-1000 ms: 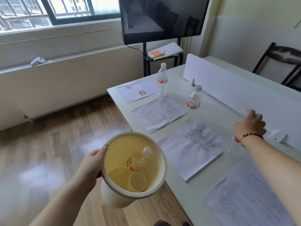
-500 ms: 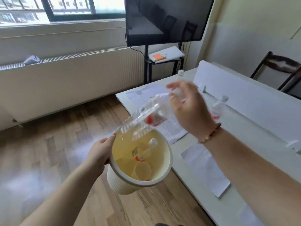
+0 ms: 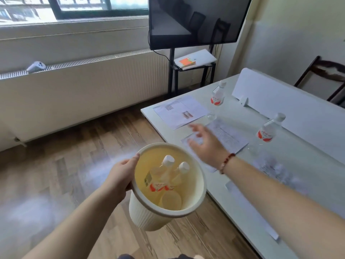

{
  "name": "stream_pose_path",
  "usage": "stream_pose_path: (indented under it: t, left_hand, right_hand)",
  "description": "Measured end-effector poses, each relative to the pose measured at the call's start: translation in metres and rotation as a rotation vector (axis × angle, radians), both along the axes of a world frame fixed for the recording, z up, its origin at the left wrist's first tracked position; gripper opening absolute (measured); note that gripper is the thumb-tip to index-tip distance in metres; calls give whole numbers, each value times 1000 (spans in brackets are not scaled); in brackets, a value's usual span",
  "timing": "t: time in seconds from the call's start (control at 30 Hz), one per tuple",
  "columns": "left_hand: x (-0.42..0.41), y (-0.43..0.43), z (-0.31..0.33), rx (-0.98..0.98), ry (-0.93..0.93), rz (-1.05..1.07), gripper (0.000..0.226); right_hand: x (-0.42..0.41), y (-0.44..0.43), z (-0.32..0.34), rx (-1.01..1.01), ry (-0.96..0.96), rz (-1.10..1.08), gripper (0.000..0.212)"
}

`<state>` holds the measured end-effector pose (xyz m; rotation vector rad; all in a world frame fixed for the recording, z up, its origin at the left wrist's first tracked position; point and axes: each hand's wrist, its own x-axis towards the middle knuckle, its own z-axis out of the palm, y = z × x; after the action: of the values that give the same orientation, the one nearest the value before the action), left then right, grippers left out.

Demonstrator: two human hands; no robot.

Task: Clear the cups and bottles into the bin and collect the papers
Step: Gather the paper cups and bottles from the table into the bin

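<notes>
My left hand (image 3: 119, 176) grips the rim of a cream ribbed bin (image 3: 149, 217) held beside the table. Inside lie two clear bottles (image 3: 164, 176) with white caps and red labels, plus a cup (image 3: 171, 200) at the bottom. My right hand (image 3: 205, 144) hovers open and empty above the table's edge, just right of the bin. Two more bottles stand on the white table (image 3: 298, 165): one far (image 3: 217, 96), one nearer at right (image 3: 267, 130). Printed papers lie along the edge: a far sheet (image 3: 179, 111), a middle sheet (image 3: 227, 135), a nearer one (image 3: 270, 169).
A white divider panel (image 3: 276, 101) runs along the table's middle. A black TV (image 3: 196, 21) on a stand with books stands behind the table. A radiator (image 3: 84, 86) lines the wall under the window. A dark chair (image 3: 324, 75) sits at far right. Wooden floor lies to the left.
My right hand carried a bottle from the table over the bin and let it go; it now lies in the bin beside the first. The empty hand has swung back toward the table.
</notes>
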<state>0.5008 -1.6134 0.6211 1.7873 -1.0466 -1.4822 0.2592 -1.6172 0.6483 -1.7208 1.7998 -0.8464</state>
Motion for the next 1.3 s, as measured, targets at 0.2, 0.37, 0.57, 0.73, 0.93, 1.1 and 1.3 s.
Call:
stream_pose_path:
  t: [0.2, 0.37, 0.57, 0.73, 0.93, 1.1, 1.3]
  left_hand:
    - [-10, -26, 1, 22, -41, 39, 44]
    - [-26, -41, 12, 41, -51, 90, 40]
    - [-30, -44, 24, 28, -29, 194, 41]
    - [-32, -44, 22, 11, -49, 224, 41]
    - [-38, -55, 17, 0, -128, 202, 47]
    - [-40, -62, 21, -36, -98, 226, 47]
    - [-40, -61, 26, -56, -2, 275, 47]
  right_hand:
    - [-144, -56, 22, -126, 290, -675, 63]
    - [-228, -75, 0, 121, 361, -888, 69]
    - [-255, -85, -47, 82, 274, -924, 43]
    - [-218, -113, -26, -310, 259, -762, 46]
    - [-110, -120, 55, -808, -63, -284, 31]
    - [-23, -74, 51, -571, -280, 247, 29]
    - [19, -59, -1, -135, -380, 328, 23]
